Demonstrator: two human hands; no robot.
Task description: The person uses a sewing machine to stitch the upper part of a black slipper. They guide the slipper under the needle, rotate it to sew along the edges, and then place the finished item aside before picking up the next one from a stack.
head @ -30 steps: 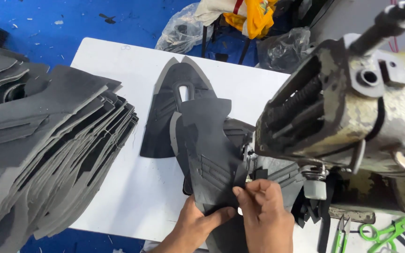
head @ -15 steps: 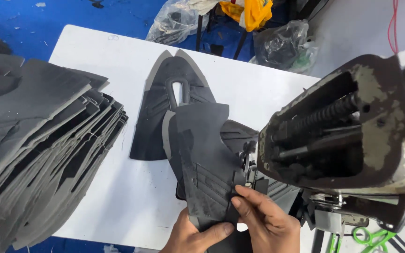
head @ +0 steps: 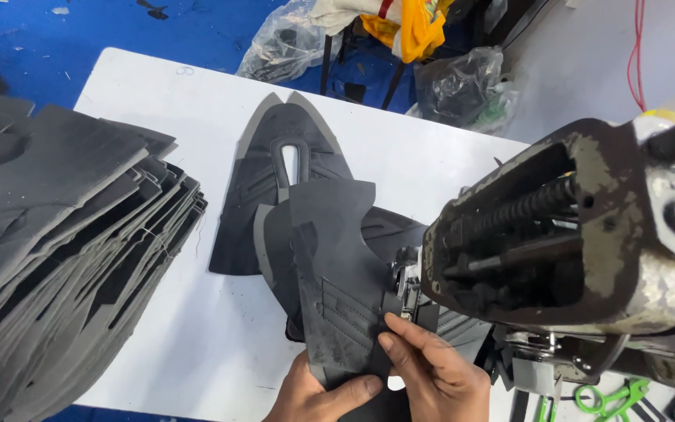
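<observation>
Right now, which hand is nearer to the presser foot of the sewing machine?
The right hand: its fingertips lie just below the presser foot. The left hand pinches the dark shoe upper lower down, farther left.

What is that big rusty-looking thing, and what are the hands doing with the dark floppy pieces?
You are looking through a camera worn on a person's head, so it looks down at their own two hands. The big worn metal thing on the right is a sewing machine. The left hand and right hand together hold a dark grey shoe piece, a flat cut shape, right beside the machine's needle part. Behind it, another shoe piece lies flat on the white table. On the left sits a tall stack of grey pieces. Green-handled scissors lie at the bottom right. Plastic bags sit on the blue floor beyond the table.
</observation>
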